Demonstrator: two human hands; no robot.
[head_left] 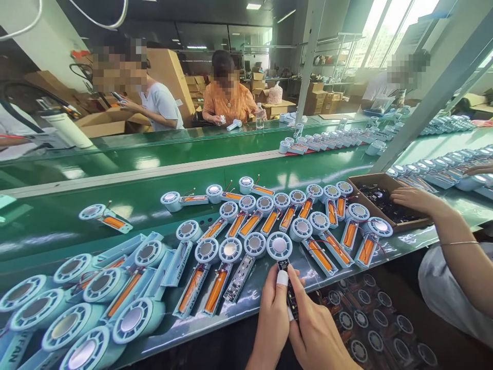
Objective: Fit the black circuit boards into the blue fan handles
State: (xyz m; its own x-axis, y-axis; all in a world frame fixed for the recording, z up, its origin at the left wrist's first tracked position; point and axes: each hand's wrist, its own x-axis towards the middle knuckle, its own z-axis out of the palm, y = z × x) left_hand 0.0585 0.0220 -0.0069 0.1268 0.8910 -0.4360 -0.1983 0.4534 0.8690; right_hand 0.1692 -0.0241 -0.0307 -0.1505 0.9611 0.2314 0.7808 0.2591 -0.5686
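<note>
Both of my hands hold one light-blue handheld fan [279, 246] at the table's near edge, its round head pointing away from me. My left hand [272, 313] wraps the handle from the left, with a white cover on the thumb. My right hand [314, 329] grips it from the right, its index finger along the handle. A black circuit board [284, 265] shows in the handle between my fingers. Just left lies a fan with a bare board [239, 277] in its handle. Around it are several open fans [219, 289] with orange batteries and thin wires.
A co-worker's hand [414, 199] reaches into a cardboard box [389, 223] of dark parts at the right. Fans are piled at the left [73, 326]. Behind is a green conveyor [173, 177] with people seated beyond it. A metal post [423, 87] slants at the right.
</note>
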